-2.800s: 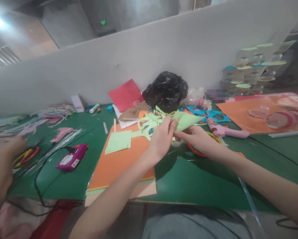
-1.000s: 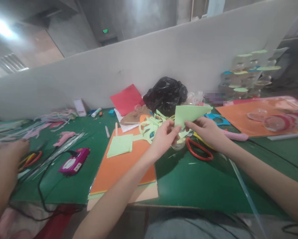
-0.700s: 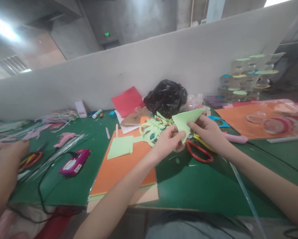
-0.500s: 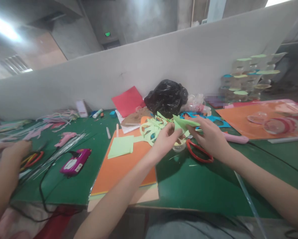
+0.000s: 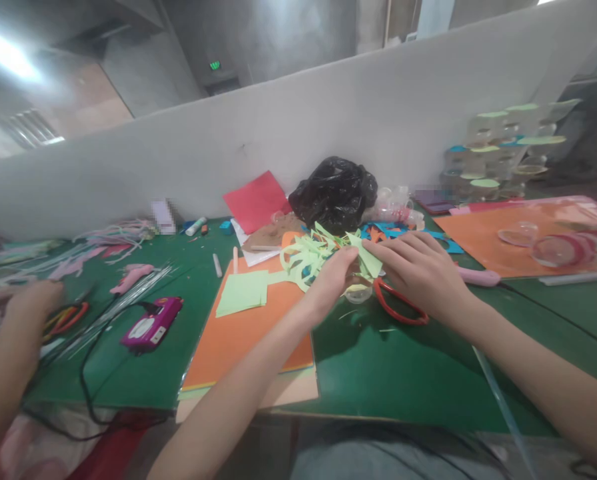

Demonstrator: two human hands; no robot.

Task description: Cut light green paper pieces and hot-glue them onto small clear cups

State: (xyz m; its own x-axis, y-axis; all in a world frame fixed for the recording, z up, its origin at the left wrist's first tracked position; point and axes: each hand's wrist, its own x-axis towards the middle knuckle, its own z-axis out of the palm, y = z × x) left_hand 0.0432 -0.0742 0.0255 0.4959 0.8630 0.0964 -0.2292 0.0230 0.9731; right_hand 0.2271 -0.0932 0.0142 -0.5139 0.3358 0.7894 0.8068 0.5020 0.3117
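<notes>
Green paper point(image 5: 370, 262), left fingers point(image 5: 347, 256) pinching one edge, right fingers point(image 5: 389, 253) gripping the other

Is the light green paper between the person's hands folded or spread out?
Folded, it appears: the light green paper shows as a narrow wedge between the left hand and right hand; the layers cannot be counted.

**Head camera tipped down over the table point(image 5: 388, 380)**

The one view looks forward and down from the wearer's head, so near that the forearms point(image 5: 241, 387) cross its lower half. Left hand point(image 5: 336, 280) and right hand point(image 5: 426, 273) sit just right of centre. The grey wall point(image 5: 178, 160) beyond slants up rightward; the lap point(image 5: 378, 460) shows at bottom.
</notes>
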